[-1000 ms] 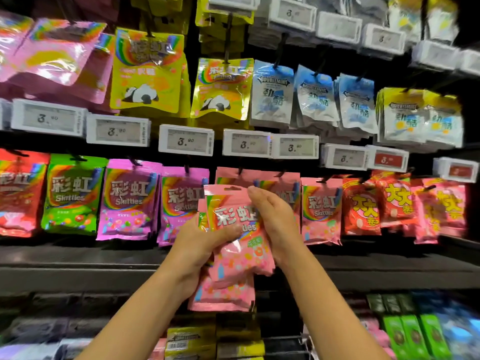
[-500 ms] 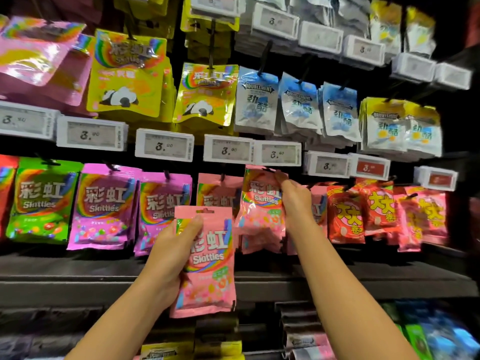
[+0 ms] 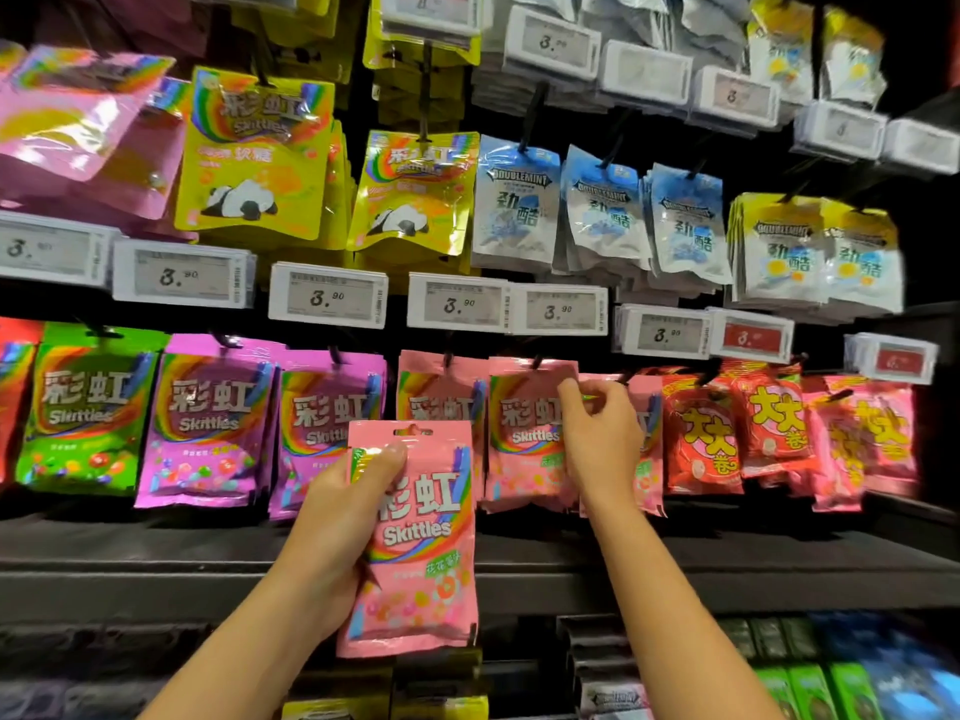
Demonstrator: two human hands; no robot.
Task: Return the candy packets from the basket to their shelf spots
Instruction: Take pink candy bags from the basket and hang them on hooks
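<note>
My left hand (image 3: 343, 517) grips a pink Skittles packet (image 3: 421, 543) upright in front of the shelf, thumb across its upper left corner. Higher and to the right, my right hand (image 3: 597, 433) pinches the top right corner of another pink Skittles packet (image 3: 524, 433) that hangs on a peg in the pink row. More pink packets (image 3: 441, 392) hang just left of it. The basket is out of view.
Purple Skittles packets (image 3: 208, 423) and a green one (image 3: 83, 413) hang to the left, red candy bags (image 3: 706, 433) to the right. Price tags (image 3: 457, 304) line the rail above. Yellow panda packets (image 3: 254, 158) and blue Doublemint bags (image 3: 519, 200) hang higher up. A dark shelf ledge (image 3: 727, 569) runs below.
My right hand carried one pink packet up and right from the pair onto the peg row. My left hand keeps the other packet, now held lower and alone.
</note>
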